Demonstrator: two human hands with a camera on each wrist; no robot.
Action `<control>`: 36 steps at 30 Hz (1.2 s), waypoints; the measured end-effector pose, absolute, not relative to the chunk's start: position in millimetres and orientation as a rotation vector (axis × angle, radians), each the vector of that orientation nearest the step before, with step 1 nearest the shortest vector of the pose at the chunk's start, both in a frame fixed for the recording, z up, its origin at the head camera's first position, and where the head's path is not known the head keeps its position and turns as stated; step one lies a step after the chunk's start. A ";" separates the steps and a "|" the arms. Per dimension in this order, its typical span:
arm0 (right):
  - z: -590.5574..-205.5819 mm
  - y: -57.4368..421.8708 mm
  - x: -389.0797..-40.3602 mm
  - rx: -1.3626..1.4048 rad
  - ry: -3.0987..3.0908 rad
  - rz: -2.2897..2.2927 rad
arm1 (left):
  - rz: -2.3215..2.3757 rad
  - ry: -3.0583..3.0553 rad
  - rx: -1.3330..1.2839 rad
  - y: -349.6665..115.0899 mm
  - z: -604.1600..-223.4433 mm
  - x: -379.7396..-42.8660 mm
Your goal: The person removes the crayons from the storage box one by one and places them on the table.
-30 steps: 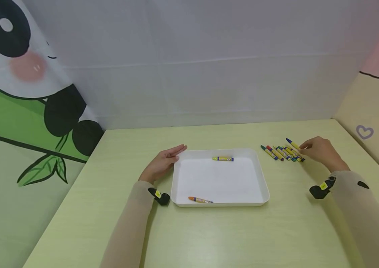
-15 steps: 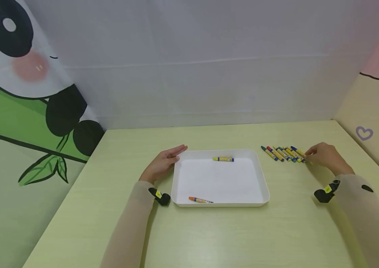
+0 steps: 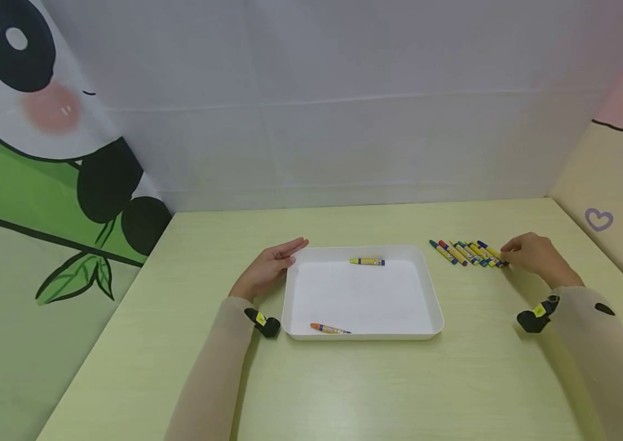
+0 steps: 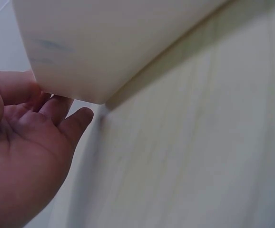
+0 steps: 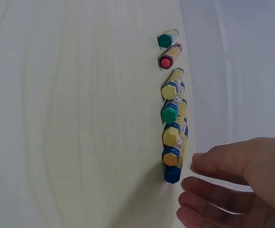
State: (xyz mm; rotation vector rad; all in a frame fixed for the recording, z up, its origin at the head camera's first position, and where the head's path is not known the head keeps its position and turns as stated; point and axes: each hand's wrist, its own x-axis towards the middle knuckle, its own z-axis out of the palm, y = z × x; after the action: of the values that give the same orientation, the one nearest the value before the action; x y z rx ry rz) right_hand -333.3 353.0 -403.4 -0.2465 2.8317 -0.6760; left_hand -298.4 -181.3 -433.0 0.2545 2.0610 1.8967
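Note:
Several crayons in yellow wrappers lie side by side in a slanted row at the right. At the row's right end is a dark blue crayon (image 5: 172, 174). My right hand (image 3: 534, 258) is right beside it, thumb and fingertips apart near its end. At its far left corner, a shallow white tray (image 3: 363, 300) is touched by my left hand (image 3: 266, 268). That hand's thumb is at the rim and its fingers extend past the corner. Inside the tray are a yellow-green crayon (image 3: 367, 261) near the far side and an orange crayon (image 3: 330, 329) along the near wall.
A green crayon (image 5: 165, 40) and a red crayon (image 5: 168, 60) form the left end of the row. Behind the pale wooden table (image 3: 344, 392) stands a plain grey-white wall (image 3: 344, 147). Walls with painted cartoon figures border the left and right sides.
My right hand has lowered the dark blue crayon onto the row's right end and let go of it, shifting slightly right. My left hand has kept its place at the tray.

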 end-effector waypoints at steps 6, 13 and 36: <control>-393.7 344.0 -333.6 -0.285 2.826 -0.708 | 1.903 2.055 0.255 -181.3 -433.0 -298.0; -374.9 320.4 -335.8 -0.352 2.848 -0.750 | 1.905 2.054 0.241 -180.0 -431.6 -300.0; -346.5 220.4 -341.1 -0.542 2.682 -0.941 | 1.920 2.038 0.246 -181.3 -434.9 -303.8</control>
State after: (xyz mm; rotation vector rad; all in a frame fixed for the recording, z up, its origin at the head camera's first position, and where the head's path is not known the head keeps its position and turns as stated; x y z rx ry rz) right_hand -341.1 220.4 -346.5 -0.5418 2.6821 -0.9407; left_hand -303.8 -181.3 -434.9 0.2459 2.0383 1.9199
